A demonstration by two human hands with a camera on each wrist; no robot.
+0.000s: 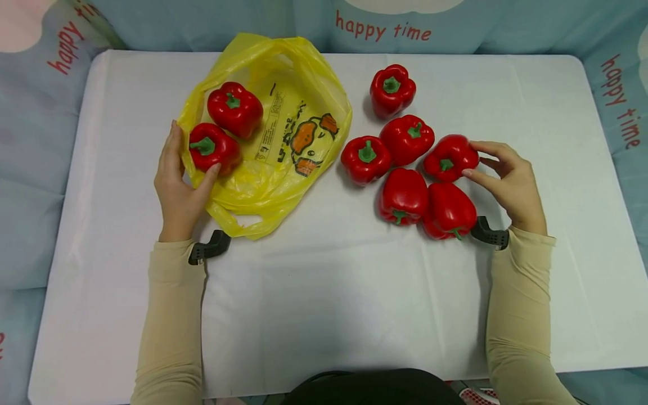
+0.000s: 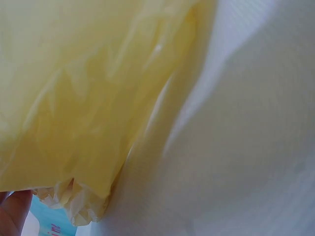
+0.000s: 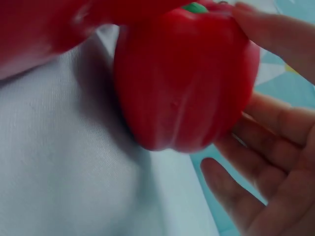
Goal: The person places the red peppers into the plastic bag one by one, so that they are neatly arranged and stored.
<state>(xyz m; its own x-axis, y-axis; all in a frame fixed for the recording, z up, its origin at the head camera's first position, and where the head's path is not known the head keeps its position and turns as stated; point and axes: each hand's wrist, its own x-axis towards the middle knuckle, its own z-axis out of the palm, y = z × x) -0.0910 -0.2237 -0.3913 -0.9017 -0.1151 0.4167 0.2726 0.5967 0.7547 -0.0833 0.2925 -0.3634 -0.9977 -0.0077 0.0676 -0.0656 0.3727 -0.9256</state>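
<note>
Two red peppers lie inside the open yellow bag (image 1: 304,185), the lower pepper (image 1: 215,147) near the bag's left rim. My left hand (image 1: 181,188) holds that rim, thumb over the inside beside the lower pepper, fingers outside. In the left wrist view the yellow bag (image 2: 74,123) fills the left side, a bit of the hand (image 2: 15,211) at its edge. My right hand (image 1: 511,183) pinches the rightmost pepper (image 1: 452,158) between thumb and fingers. The right wrist view shows this pepper (image 3: 184,83) with the right hand (image 3: 275,152) against its side.
Several other red peppers stand close by on the white table (image 1: 324,292): one at the back (image 1: 392,91), two left of the held one (image 1: 407,139) (image 1: 366,160), and two in front (image 1: 403,197) (image 1: 449,211). A blue printed cloth (image 1: 283,22) surrounds the table.
</note>
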